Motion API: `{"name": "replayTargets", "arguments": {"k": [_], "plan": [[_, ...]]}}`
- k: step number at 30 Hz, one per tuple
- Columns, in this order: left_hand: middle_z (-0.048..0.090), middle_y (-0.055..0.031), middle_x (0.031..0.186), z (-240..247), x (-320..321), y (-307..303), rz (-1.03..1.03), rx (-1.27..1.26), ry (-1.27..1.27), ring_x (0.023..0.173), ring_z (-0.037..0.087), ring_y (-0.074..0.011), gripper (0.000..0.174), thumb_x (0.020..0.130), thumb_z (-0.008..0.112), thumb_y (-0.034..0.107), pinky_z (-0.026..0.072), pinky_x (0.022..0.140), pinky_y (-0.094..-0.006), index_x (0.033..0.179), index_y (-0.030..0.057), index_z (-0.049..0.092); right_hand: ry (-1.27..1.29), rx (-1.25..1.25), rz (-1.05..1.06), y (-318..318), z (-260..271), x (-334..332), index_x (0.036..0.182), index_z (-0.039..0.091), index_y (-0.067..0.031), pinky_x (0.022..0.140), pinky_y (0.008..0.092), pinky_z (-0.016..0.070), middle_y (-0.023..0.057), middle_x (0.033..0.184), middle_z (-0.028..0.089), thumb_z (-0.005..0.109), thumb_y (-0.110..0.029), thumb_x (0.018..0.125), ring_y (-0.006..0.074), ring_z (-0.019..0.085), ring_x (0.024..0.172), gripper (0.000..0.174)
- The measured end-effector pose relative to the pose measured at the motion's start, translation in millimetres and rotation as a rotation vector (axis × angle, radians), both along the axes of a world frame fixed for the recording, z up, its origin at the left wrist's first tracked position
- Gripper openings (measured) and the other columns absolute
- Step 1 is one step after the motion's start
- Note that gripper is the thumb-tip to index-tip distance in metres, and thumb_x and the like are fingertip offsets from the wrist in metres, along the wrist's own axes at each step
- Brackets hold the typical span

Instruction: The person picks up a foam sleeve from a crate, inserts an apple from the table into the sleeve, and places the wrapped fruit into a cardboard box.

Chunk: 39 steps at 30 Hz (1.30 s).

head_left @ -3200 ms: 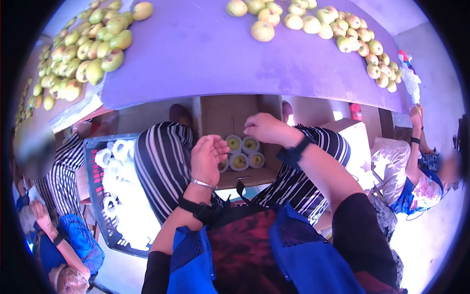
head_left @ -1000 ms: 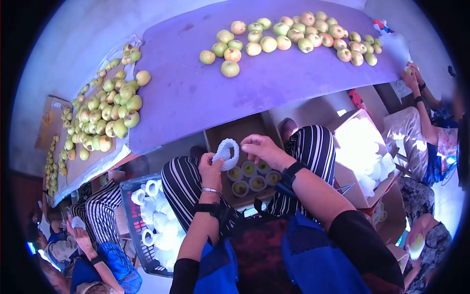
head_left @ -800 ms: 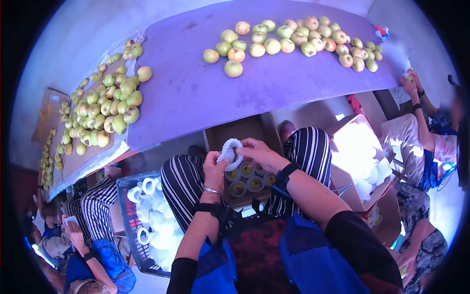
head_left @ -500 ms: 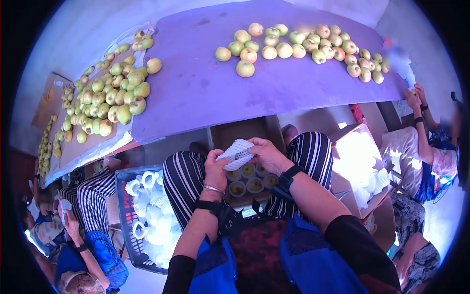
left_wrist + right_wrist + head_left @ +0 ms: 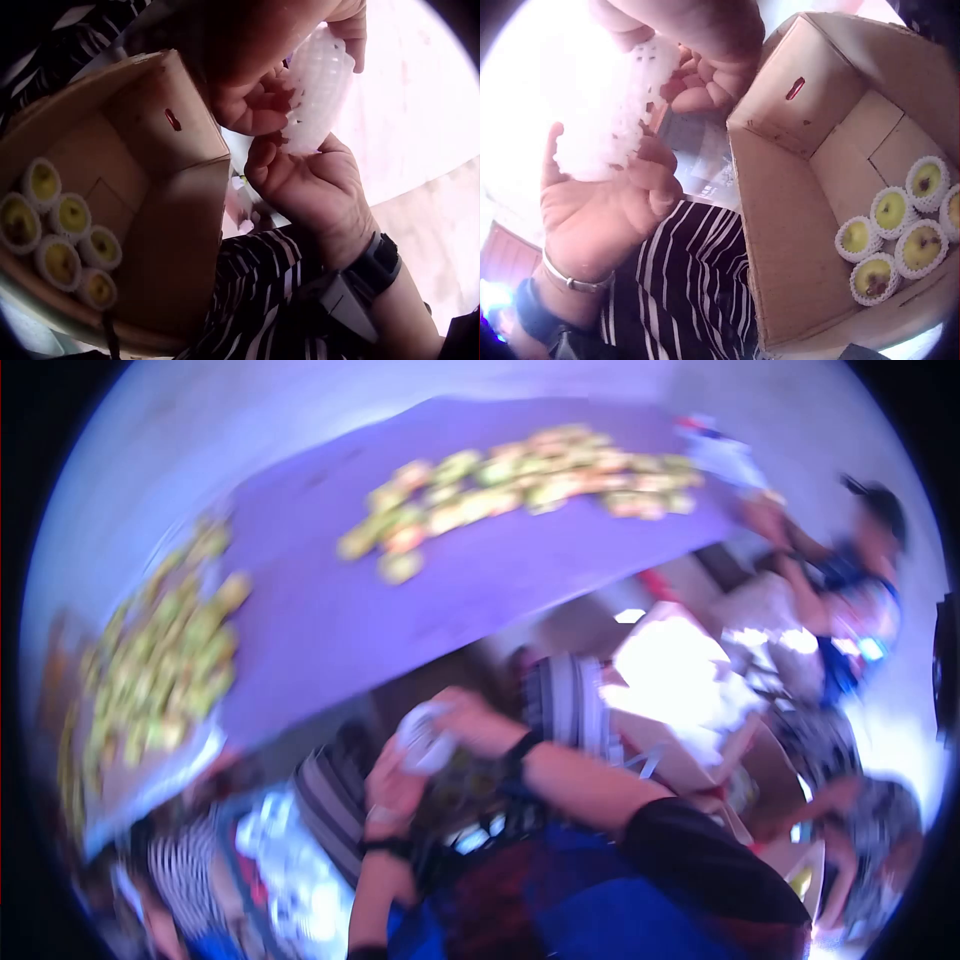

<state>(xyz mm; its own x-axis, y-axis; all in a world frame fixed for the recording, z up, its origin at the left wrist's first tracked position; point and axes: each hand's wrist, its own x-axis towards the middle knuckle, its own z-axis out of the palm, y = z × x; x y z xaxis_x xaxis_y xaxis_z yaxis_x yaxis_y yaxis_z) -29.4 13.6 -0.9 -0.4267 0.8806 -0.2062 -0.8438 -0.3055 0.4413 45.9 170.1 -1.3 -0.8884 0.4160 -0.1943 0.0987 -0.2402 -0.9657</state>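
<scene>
A white foam fruit net (image 5: pixel 425 738) is held up between both hands, in front of the body. My left hand (image 5: pixel 393 785), with a silver bangle, grips its lower left side; in the right wrist view, the thumb and fingers of the left hand (image 5: pixel 607 214) lie around the net's lower end. My right hand (image 5: pixel 475 720) grips the upper right side. In the left wrist view the foam net (image 5: pixel 319 90) looks tube-shaped, with fingers at both ends. Close by is an open cardboard box (image 5: pixel 802 262) with several netted apples (image 5: pixel 874 277) standing in it.
A table (image 5: pixel 300 630) ahead carries loose apples (image 5: pixel 545 480) and a larger heap (image 5: pixel 165 670) at left. A crate of foam nets (image 5: pixel 290 850) is at my left, a bright cardboard box (image 5: pixel 650 735) at right. Other people sit on both sides.
At first both hands held no net. The left hand then held one up and the right hand took hold too. Now the head view has swung and blurred, both hands still on the net.
</scene>
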Motion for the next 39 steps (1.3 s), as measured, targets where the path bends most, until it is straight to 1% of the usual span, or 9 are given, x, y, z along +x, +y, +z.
{"name": "replayTargets", "arguments": {"k": [2,5,12,21,23,27,30,34,39], "plan": [[0.048,-0.0148,0.118,4.7,6.7,5.8,-0.007,-0.037,-0.003,0.111,0.046,-0.0277,0.047,0.077,0.049,0.011,0.0338,0.096,-0.043,0.121,-0.0017,0.039,0.0,0.178,-0.013,3.8,4.6,8.9,0.091,0.056,-0.002,0.071,0.0335,0.0467,0.0113,0.086,0.057,0.059,-0.006,0.071,0.0201,0.056,0.083,0.021],[0.05,-0.0142,0.115,-7.5,1.0,-0.4,-0.044,-0.098,0.092,0.109,0.047,-0.0268,0.045,0.077,0.05,0.012,0.0363,0.094,-0.042,0.12,0.0004,0.041,-0.124,0.065,-0.015,-0.8,-1.5,2.7,0.094,0.057,-0.0001,0.071,0.0329,0.0465,0.0127,0.092,0.056,0.064,-0.011,0.062,0.0224,0.055,0.087,0.035],[0.053,-0.0095,0.105,-30.7,1.0,29.8,-0.125,-0.322,0.36,0.094,0.053,-0.0217,0.044,0.075,0.051,0.016,0.0432,0.078,-0.0324,0.116,0.002,0.044,0.124,-0.401,0.061,21.8,7.1,30.9,0.1,0.052,0.001,0.072,0.0325,0.0469,0.0106,0.095,0.054,0.063,-0.008,0.063,0.0208,0.054,0.09,0.041],[0.051,-0.0102,0.106,-49.8,-2.8,51.7,-0.113,-0.415,0.446,0.097,0.052,-0.022,0.043,0.077,0.052,0.02,0.0445,0.079,-0.0336,0.116,0.0032,0.044,0.202,-0.392,0.081,24.0,7.0,36.8,0.098,0.054,-0.0003,0.066,0.038,0.0504,0.0125,0.092,0.055,0.064,-0.006,0.059,0.0268,0.057,0.085,0.04],[0.051,-0.0122,0.109,-57.0,-8.0,49.7,-0.138,-0.396,0.389,0.102,0.051,-0.0243,0.044,0.079,0.048,0.023,0.042,0.086,-0.0355,0.117,0.0016,0.042,0.217,-0.394,0.111,23.6,9.7,36.9,0.097,0.054,-0.0002,0.066,0.0376,0.0506,0.0123,0.091,0.055,0.065,-0.005,0.058,0.0266,0.058,0.085,0.041],[0.051,-0.0137,0.112,-77.7,-24.8,34.1,-0.196,-0.315,0.302,0.105,0.049,-0.0259,0.045,0.081,0.048,0.026,0.0402,0.09,-0.0379,0.117,-0.0002,0.042,0.116,-0.199,0.062,18.8,4.8,30.4,0.094,0.055,0.0002,0.067,0.0364,0.0496,0.0125,0.091,0.056,0.068,-0.007,0.056,0.0258,0.057,0.085,0.04],[0.052,-0.0119,0.108,-43.8,-5.0,39.1,-0.129,-0.372,0.19,0.098,0.053,-0.0239,0.044,0.08,0.054,0.021,0.0441,0.082,-0.0356,0.116,0.0001,0.043,-0.065,0.008,-0.056,20.8,-1.3,27.0,0.089,0.056,0.0007,0.069,0.0346,0.0469,0.0132,0.088,0.057,0.071,-0.012,0.056,0.0246,0.056,0.085,0.038],[0.055,-0.0121,0.109,-31.1,-2.0,34.1,-0.194,-0.176,0.268,0.1,0.053,-0.0251,0.039,0.083,0.052,0.015,0.0396,0.091,-0.038,0.118,-0.0002,0.043,-0.228,0.247,-0.17,22.5,-7.6,17.5,0.083,0.056,0.0004,0.067,0.0351,0.0473,0.0153,0.084,0.058,0.072,-0.011,0.054,0.0269,0.058,0.081,0.035],[0.052,-0.0101,0.114,-3.9,10.2,29.4,-0.094,-0.111,0.147,0.104,0.051,-0.0239,0.038,0.084,0.051,0.018,0.0407,0.088,-0.0387,0.117,0.0018,0.043,-0.265,0.333,-0.223,18.3,1.1,18.6,0.076,0.055,-0.0018,0.065,0.0356,0.0455,0.0139,0.077,0.057,0.073,-0.015,0.053,0.0276,0.057,0.075,0.032]]}}
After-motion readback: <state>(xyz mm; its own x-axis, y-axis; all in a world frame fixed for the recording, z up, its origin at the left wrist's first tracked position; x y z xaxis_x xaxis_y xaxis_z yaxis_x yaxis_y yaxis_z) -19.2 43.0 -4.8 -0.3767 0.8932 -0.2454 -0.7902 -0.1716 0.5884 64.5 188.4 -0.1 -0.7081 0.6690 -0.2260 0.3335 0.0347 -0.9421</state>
